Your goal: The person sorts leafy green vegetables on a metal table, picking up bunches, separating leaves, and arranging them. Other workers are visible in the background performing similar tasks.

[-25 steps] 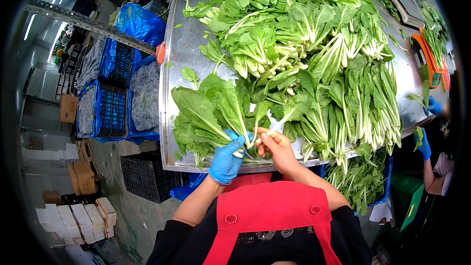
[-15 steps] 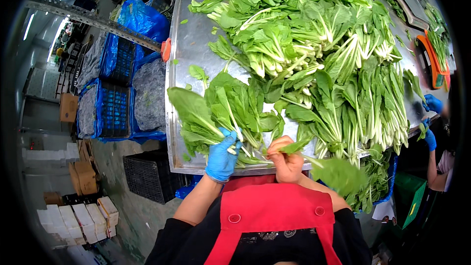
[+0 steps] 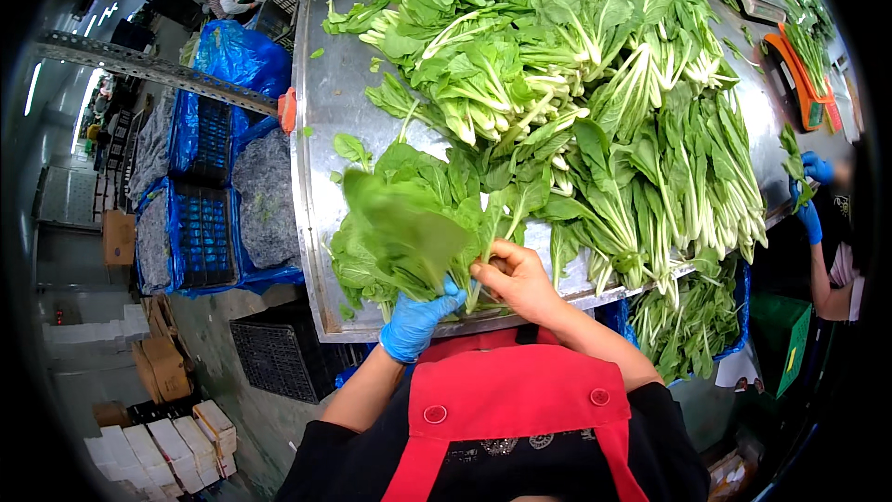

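Note:
My left hand (image 3: 418, 321), in a blue glove, grips a bunch of leafy greens (image 3: 400, 237) by the stalks at the near edge of the steel table (image 3: 334, 84); the leaves are blurred. My right hand (image 3: 516, 284), bare, is just right of it, thumb and fingers closed on a pale stalk among the leaves. A large pile of greens (image 3: 539, 74) with white stems covers much of the tabletop beyond and to the right of both hands.
Blue-lined crates (image 3: 200, 232) and a black crate (image 3: 279, 353) stand left. A filled bin (image 3: 683, 325) sits below the table. A co-worker's blue-gloved hands (image 3: 813, 177) are at the right, near an orange scale (image 3: 792, 79). A metal beam (image 3: 158, 74) runs at upper left.
A loose leaf that was swinging rightward from my right hand is gone from there; that hand has moved back up to the bunch. The leaves in my left hand have tilted and blurred.

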Demonstrator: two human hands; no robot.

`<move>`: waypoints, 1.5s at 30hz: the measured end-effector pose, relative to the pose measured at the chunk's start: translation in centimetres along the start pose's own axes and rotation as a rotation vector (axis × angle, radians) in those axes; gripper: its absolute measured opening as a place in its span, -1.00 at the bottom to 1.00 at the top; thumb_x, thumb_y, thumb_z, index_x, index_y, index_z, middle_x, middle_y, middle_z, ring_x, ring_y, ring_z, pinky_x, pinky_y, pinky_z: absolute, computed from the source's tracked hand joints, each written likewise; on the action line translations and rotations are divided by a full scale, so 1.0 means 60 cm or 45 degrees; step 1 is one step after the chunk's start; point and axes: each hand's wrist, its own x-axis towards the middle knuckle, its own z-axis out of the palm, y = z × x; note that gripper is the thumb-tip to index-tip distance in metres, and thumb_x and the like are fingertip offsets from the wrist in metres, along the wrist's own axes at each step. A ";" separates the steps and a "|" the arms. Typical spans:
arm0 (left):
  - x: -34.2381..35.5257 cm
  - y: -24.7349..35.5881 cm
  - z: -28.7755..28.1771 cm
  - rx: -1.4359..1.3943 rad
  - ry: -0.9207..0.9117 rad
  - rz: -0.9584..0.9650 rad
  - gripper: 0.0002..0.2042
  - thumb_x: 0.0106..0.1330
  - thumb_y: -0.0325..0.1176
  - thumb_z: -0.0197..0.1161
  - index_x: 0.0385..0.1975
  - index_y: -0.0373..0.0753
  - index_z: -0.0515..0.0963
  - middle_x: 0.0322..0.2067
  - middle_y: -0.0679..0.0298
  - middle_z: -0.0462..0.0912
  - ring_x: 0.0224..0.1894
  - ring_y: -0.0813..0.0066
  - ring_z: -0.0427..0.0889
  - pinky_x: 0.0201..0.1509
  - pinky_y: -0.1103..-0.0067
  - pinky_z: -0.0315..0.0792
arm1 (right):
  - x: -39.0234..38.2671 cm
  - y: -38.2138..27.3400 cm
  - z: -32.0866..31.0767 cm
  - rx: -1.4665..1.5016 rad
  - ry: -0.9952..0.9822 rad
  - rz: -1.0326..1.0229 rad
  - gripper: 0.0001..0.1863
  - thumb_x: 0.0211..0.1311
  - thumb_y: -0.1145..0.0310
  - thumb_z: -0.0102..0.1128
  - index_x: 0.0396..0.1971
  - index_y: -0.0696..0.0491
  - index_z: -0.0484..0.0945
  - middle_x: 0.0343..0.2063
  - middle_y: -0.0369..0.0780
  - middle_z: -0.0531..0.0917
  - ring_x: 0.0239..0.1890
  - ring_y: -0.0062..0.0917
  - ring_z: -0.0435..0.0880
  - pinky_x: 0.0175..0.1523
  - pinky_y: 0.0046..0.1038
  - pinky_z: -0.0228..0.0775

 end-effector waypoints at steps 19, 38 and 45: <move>-0.001 -0.062 0.159 -0.492 0.236 0.035 -0.82 0.06 -0.58 0.18 -0.34 -0.23 0.40 -0.39 0.32 0.48 -0.34 0.56 0.47 -0.22 0.65 0.37 | -0.092 0.044 -0.118 0.226 0.161 -0.104 -0.87 0.11 0.42 0.15 -0.40 0.17 0.48 -0.54 -0.30 0.53 -0.52 -0.70 0.48 -0.42 -0.64 0.32; -0.020 -0.054 0.192 -0.723 0.169 -0.183 -0.73 0.12 -0.60 0.11 -0.17 -0.25 0.34 -0.20 0.15 0.50 -0.16 0.39 0.53 -0.08 0.50 0.47 | -0.102 0.013 -0.157 -0.291 0.269 -0.369 -0.77 0.08 0.38 0.18 -0.31 0.18 0.45 -0.45 -0.27 0.44 -0.55 -0.69 0.43 -0.51 -0.69 0.27; -0.019 -0.052 0.142 -0.838 0.217 -0.083 -0.75 0.16 -0.56 0.10 -0.15 -0.36 0.33 -0.31 0.17 0.49 -0.24 0.43 0.52 -0.08 0.50 0.45 | -0.106 -0.018 -0.115 0.459 0.350 -0.281 -0.81 0.21 0.40 0.02 -0.28 0.21 0.48 -0.52 -0.26 0.50 -0.52 -0.64 0.50 -0.44 -0.61 0.36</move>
